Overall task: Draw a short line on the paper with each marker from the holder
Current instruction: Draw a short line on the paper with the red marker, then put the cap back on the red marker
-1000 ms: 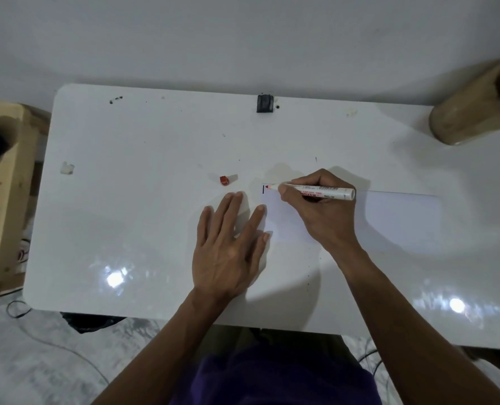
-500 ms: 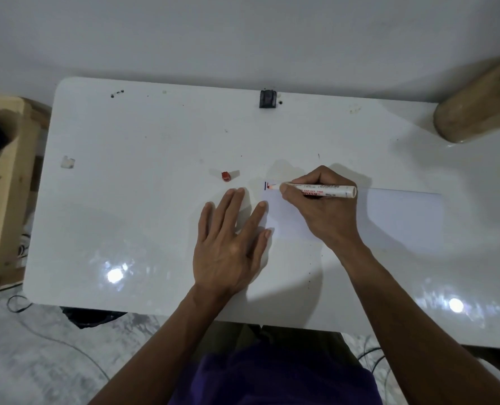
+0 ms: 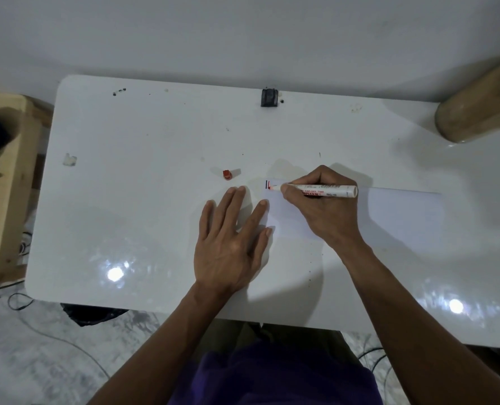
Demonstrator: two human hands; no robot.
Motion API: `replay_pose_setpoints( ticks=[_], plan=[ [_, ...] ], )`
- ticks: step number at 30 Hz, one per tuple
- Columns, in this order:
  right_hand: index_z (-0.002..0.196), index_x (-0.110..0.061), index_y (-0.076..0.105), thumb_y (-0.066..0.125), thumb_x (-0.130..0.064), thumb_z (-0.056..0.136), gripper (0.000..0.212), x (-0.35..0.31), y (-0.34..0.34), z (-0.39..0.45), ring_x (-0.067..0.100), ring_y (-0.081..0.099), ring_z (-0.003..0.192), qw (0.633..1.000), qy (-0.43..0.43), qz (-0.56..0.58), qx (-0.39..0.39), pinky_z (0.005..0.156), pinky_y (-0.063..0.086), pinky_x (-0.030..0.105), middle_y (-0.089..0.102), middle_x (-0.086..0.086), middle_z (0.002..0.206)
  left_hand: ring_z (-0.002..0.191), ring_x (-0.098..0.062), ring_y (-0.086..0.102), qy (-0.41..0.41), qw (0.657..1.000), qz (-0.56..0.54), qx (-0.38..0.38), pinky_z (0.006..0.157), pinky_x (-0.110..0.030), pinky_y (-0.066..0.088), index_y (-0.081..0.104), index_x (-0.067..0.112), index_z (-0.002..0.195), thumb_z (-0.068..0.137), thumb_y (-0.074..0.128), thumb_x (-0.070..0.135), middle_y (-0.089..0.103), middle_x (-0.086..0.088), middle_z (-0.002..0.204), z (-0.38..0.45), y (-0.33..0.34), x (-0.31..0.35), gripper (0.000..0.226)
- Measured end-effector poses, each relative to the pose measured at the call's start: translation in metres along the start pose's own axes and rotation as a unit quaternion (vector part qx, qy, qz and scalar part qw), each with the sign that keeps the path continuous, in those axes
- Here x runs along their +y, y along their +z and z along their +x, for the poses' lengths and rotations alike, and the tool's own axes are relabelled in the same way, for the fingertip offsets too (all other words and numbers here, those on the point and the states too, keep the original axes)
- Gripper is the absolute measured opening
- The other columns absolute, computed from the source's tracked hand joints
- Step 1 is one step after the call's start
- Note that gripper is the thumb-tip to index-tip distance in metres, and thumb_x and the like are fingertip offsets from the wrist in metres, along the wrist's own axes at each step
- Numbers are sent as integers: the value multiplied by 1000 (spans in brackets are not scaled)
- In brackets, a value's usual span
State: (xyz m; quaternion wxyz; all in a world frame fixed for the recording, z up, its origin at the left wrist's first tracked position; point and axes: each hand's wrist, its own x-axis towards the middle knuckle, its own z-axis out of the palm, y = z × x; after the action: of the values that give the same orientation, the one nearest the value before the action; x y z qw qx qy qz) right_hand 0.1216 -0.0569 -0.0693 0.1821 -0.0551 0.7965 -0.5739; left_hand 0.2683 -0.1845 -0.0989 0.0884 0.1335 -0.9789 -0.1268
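Note:
A white sheet of paper (image 3: 394, 213) lies on the white table (image 3: 143, 217), right of centre. My right hand (image 3: 321, 211) grips a white marker with a red tip (image 3: 320, 190), its tip touching the paper's top left corner. There, a short red line (image 3: 269, 186) stands beside a short dark blue line (image 3: 266, 184). My left hand (image 3: 232, 241) lies flat, fingers spread, with its fingertips on the paper's left edge. The marker's red cap (image 3: 227, 174) rests on the table just left of the paper. The wooden marker holder (image 3: 476, 112) stands at the far right.
A small black clip (image 3: 269, 97) sits at the table's far edge. A scrap of tape (image 3: 69, 160) is stuck near the left side. A wooden stool or shelf (image 3: 0, 185) stands left of the table. Cables lie on the floor below.
The marker tip has moved slightly down the paper's corner, and a short red line now shows beside the blue one. My left hand has stayed flat.

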Motion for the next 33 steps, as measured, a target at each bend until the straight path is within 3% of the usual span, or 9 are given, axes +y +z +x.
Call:
replay_pose_setpoints(
  ticks=[6,13,16,18,22,25,29,31,33],
  plan=[
    [75,-8,70,86,-8,78,16,-5,-2,0,19,71,66,1000,5,13,-15,58,55,29,75,8,76,147,-31,37,2,1000,-2,-6,118,-55,30,55,25,141,98,54,45,47,-16,152,-1,0,0,47],
    [83,-12,63,78,4,81,23,-35,-19,2,26,75,75,966,89,240,-36,61,59,30,77,9,83,143,-26,43,-30,997,-58,-44,118,-50,32,48,19,144,99,50,50,50,-10,151,3,-15,1,55],
    [81,-14,65,76,10,82,26,-49,-26,-3,23,74,80,960,83,265,-30,63,58,28,77,5,88,125,-26,57,-108,984,-144,-16,105,-42,47,49,14,138,95,60,40,60,-8,139,14,-31,-1,51],
    [82,-14,69,74,13,82,27,-56,-29,-9,20,73,84,961,73,266,-29,66,59,29,77,4,90,122,-27,55,-149,977,-153,1,98,-41,50,47,17,138,95,62,32,59,-7,136,29,-42,-7,48],
    [86,-13,71,76,12,81,25,-62,-33,-24,21,74,86,962,74,262,-7,66,60,30,78,9,95,118,-31,55,-147,982,-111,-32,93,-45,50,48,19,140,96,62,27,61,-8,129,61,-53,-20,47],
    [89,-9,66,75,12,81,24,-64,-33,-34,23,75,82,960,87,266,21,64,60,32,79,13,96,110,-34,61,-121,986,-90,-68,89,-47,51,60,14,129,96,63,23,69,-10,116,74,-52,-30,35],
    [95,2,68,79,4,82,18,-67,-32,-45,24,74,81,965,99,238,46,64,62,32,80,12,95,88,-37,66,-102,988,-95,-68,79,-46,54,71,8,99,93,66,15,73,-12,91,74,-49,-36,10],
    [98,-3,72,79,-2,84,15,-71,-30,-49,21,75,80,966,104,230,60,63,61,29,81,9,91,87,-33,66,-123,981,-134,-66,79,-44,54,72,9,97,94,65,15,73,-10,90,73,-50,-35,10],
    [100,-9,74,76,-10,89,11,-78,-28,-55,20,76,79,964,100,232,78,62,61,29,81,7,90,88,-19,68,-194,949,-244,-50,82,-39,54,74,13,99,94,67,17,75,-2,94,70,-60,-28,10]
  ],
)
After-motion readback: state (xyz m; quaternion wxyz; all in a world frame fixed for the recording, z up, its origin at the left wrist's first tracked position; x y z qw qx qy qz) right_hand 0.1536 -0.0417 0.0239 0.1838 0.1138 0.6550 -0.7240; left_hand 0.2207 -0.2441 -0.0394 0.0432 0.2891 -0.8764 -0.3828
